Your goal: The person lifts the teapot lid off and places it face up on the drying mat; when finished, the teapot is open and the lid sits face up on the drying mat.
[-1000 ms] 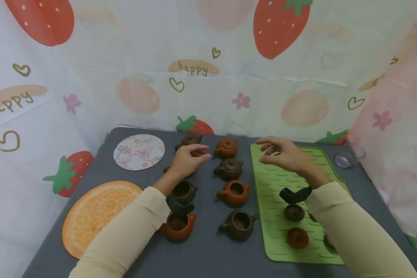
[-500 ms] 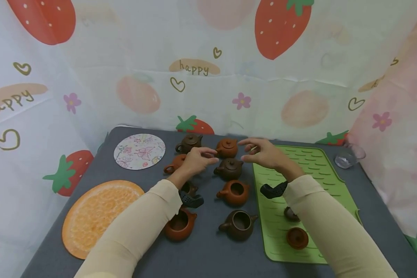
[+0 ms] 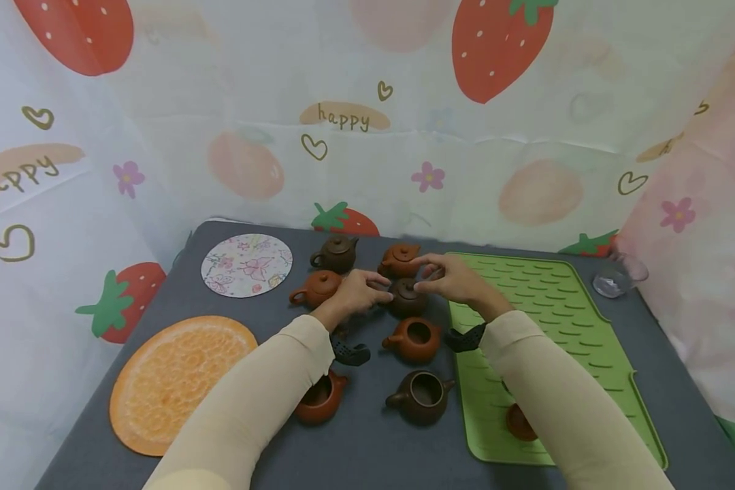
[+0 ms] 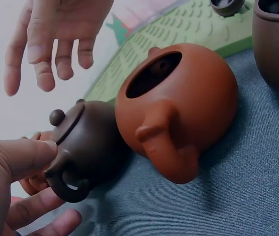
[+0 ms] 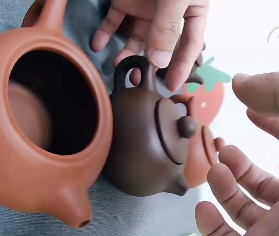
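A dark brown lidded teapot (image 3: 406, 299) stands on the grey cloth between both hands. My left hand (image 3: 356, 294) is at its handle (image 4: 66, 184), thumb close to the handle's upper part and fingers spread beyond it; whether it touches is unclear. On the spout side, my right hand (image 3: 456, 282) hovers with loosely bent fingers (image 5: 235, 189), apart from the lid knob (image 5: 186, 127). Right in front sits a lidless orange-brown teapot (image 3: 418, 339). Behind is a lidded orange-brown teapot (image 3: 399, 260), partly covered by the right fingers.
Left of these stand a lidded orange teapot (image 3: 318, 289), a dark lidded one (image 3: 335, 254) and an open orange one (image 3: 320, 401). An open dark teapot (image 3: 425, 397) is nearer. A green mat (image 3: 545, 299) with an orange-brown lid (image 3: 519, 423), a glass pitcher (image 3: 615, 278) and round mats (image 3: 180, 384) flank them.
Both hands have come together over the dark lidded teapot: the right hand moved left from above the green mat, and the left hand moved right and slightly nearer.
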A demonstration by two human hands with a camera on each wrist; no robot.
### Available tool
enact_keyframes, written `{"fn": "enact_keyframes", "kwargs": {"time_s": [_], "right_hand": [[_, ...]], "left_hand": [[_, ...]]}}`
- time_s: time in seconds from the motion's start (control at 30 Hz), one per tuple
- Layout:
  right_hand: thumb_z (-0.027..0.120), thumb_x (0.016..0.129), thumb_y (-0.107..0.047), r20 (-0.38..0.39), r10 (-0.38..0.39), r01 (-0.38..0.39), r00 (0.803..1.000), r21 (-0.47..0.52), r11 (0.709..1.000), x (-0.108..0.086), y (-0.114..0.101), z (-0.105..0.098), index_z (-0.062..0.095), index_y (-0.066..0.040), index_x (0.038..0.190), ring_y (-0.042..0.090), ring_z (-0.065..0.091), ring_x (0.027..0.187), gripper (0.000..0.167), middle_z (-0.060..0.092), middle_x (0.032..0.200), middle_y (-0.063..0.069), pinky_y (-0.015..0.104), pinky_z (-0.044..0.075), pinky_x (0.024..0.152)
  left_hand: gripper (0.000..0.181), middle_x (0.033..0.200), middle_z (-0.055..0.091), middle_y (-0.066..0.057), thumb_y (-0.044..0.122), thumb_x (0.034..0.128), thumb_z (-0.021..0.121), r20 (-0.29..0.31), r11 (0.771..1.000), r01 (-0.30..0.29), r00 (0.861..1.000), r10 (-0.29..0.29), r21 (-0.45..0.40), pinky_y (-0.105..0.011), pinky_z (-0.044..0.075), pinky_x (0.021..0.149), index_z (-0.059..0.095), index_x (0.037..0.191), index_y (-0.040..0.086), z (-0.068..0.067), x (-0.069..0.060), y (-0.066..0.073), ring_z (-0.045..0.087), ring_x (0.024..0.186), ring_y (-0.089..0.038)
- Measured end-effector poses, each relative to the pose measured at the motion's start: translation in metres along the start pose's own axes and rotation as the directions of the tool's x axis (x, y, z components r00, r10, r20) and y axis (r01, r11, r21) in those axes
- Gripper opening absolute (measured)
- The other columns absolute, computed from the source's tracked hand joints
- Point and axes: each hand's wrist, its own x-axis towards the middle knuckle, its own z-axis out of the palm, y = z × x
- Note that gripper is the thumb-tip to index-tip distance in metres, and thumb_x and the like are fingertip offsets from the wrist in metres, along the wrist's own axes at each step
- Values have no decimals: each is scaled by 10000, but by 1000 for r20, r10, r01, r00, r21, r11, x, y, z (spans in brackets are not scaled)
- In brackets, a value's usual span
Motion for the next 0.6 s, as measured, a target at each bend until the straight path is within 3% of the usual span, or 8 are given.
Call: {"fn": "enact_keyframes", "kwargs": {"time_s": [0.13,0.37,0.6], "right_hand": [[692,909,-137,-17,17,-16,1000,27,1000,3,5,5,536,-33,1354,319,601,961,483,565,1120,215,536,465,820],[692,899,-101,-33,41,-40,999,22,999,8,12,14,570,-7,1305,270,591,866,434,589,1042,167,410,478,728],[677,904,-91,-66,31,-32,997,-18,999,10,13,21,608,11,1239,258,580,802,357,591,998,176,385,475,685]], "left_hand": [[274,937,657,-61,173,879,740,-3,999,31,1000,-31,34,-407,512,662,709,1141,98,2,3,-3,628,858,-311],[142,917,649,-59,165,886,729,1,996,38,999,-38,78,-393,519,671,747,995,75,4,4,-4,628,849,-288],[132,898,652,-62,186,880,737,-6,991,51,999,-50,121,-389,521,675,757,944,71,4,4,-3,636,829,-286]]}}
